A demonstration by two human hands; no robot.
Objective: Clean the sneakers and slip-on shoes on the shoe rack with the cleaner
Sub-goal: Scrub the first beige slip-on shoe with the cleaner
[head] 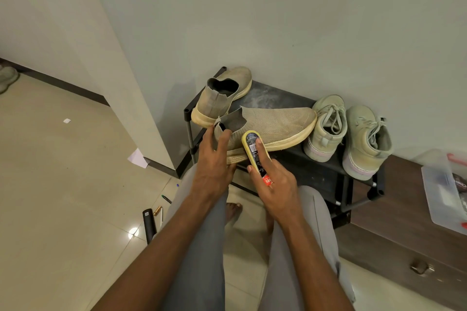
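A beige knit slip-on shoe [275, 122] lies sideways over the front of the black shoe rack [275, 98]. My left hand [214, 159] grips its heel, thumb at the collar. My right hand [273, 179] holds the yellow cleaner applicator [251, 145] and presses it against the shoe's side near the sole, index finger along its back. The second slip-on [222, 96] stands at the rack's left end. Two pale green lace-up sneakers [328, 126] [366, 141] stand at the right end.
A wooden drawer unit [404, 232] carrying a clear plastic box [442, 189] stands right of the rack. A wall corner [141, 118] juts out at left. Pens and a black stick [149, 225] lie on the tiled floor by my legs.
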